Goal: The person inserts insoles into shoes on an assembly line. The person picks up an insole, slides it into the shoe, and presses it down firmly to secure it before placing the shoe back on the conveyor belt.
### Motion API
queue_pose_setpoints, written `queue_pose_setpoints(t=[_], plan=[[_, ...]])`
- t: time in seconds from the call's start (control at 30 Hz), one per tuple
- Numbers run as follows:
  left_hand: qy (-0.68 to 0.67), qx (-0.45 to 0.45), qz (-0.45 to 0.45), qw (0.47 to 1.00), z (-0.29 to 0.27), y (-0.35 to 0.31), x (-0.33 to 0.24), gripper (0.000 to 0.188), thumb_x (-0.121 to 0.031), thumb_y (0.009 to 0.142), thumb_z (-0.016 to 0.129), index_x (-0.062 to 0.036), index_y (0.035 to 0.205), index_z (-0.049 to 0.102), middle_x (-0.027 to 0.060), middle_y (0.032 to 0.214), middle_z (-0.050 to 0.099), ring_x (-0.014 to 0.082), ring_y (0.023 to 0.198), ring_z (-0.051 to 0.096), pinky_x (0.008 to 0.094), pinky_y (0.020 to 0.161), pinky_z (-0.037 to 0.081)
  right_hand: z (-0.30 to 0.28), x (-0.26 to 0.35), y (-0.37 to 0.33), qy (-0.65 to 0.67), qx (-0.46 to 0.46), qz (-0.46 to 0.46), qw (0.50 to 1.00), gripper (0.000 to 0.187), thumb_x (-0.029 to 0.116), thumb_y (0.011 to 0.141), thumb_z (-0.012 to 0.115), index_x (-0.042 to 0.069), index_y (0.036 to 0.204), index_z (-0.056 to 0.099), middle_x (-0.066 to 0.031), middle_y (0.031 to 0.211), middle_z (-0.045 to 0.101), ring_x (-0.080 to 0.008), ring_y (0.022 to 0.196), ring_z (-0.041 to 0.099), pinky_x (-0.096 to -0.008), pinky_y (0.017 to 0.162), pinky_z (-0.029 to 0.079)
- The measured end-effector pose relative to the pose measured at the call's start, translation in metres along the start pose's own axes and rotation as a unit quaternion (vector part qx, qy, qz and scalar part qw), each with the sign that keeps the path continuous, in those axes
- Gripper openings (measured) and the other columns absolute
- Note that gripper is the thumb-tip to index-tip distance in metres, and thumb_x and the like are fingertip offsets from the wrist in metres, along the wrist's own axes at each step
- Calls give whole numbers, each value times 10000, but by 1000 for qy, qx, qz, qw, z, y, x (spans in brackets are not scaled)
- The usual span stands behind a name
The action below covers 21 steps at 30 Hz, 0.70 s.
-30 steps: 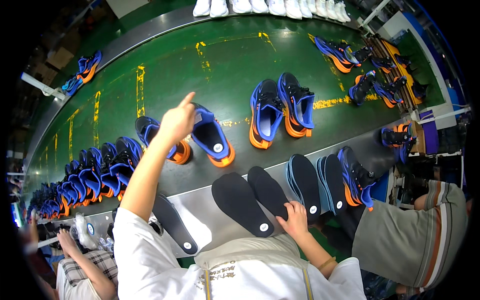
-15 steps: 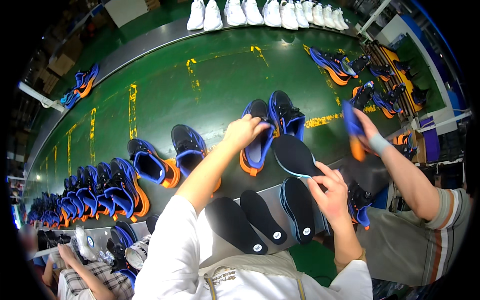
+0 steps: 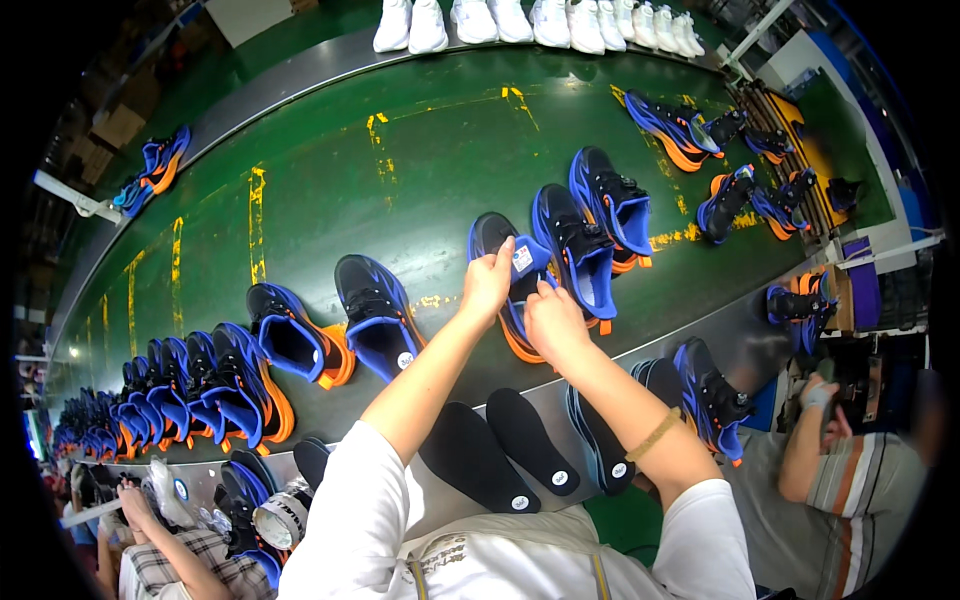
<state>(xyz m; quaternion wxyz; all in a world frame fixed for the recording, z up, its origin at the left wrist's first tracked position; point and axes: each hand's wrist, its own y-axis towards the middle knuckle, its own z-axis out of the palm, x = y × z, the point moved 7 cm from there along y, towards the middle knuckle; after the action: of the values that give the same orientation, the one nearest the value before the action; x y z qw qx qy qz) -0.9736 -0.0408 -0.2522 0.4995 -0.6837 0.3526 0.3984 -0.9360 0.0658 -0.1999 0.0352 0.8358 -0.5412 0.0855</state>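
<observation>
A black and blue running shoe (image 3: pixel 490 232) with an orange sole stands on the green belt in front of me. My left hand (image 3: pixel 487 287) pinches its blue tongue, which carries a white label, and folds it back. My right hand (image 3: pixel 556 325) is closed at the shoe's opening, on a black insole (image 3: pixel 521 289) that is mostly hidden by the shoe and my fingers. Just right of it stand a matching shoe (image 3: pixel 568 232) and, beyond that, another shoe (image 3: pixel 608 192). Several black insoles (image 3: pixel 530 435) with round white stickers lie below my forearms.
More such shoes (image 3: pixel 240 385) line the belt (image 3: pixel 430 160) to the left, and others (image 3: pixel 735 200) stand at the right. White shoes (image 3: pixel 510 20) sit along the far ledge. A co-worker's hand (image 3: pixel 822 395) is at the right, another person's hand (image 3: pixel 132 500) at the lower left.
My right hand has carried the insole from the right into the shoe's opening. My left hand has pulled the tongue up. Another shoe now stands at the right, and the co-worker's hand has drawn back.
</observation>
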Motion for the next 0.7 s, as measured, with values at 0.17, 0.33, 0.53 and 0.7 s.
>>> queue_pose_setpoints(t=[0.17, 0.33, 0.53, 0.7], plan=[[31, 25, 60, 997, -7, 7, 0, 544, -490, 830, 526, 49, 813, 602, 53, 616, 526, 113, 593, 472, 287, 535, 386, 5, 2, 0, 4, 66, 42, 997, 254, 189, 776, 542, -5, 934, 581, -220, 1039, 524, -338, 890, 555, -396, 773, 475], [60, 71, 152, 984, -6, 6, -14, 526, -472, 848, 503, 43, 910, 589, 50, 650, 535, 105, 602, 478, 275, 554, 390, -13, -9, -8, 56, 226, 9, 973, 215, 190, 685, 590, 15, 804, 626, -181, 765, 613, -330, 842, 572, -388, 774, 472], [37, 137, 105, 984, -1, 13, -4, 498, -450, 873, 481, 25, 766, 585, 15, 607, 484, 77, 606, 415, 265, 531, 357, 22, -4, 12, 36, 174, -86, 980, 155, 114, 711, 535, -6, 756, 623, -204, 790, 591, -328, 833, 574, -404, 749, 469], [49, 143, 99, 984, -1, 15, 1, 495, -445, 884, 465, 23, 766, 576, 2, 626, 490, 72, 614, 414, 261, 540, 358, 42, -10, 17, -24, 151, -64, 986, 178, 99, 785, 473, -14, 836, 600, -204, 930, 556, -318, 880, 563, -396, 752, 476]])
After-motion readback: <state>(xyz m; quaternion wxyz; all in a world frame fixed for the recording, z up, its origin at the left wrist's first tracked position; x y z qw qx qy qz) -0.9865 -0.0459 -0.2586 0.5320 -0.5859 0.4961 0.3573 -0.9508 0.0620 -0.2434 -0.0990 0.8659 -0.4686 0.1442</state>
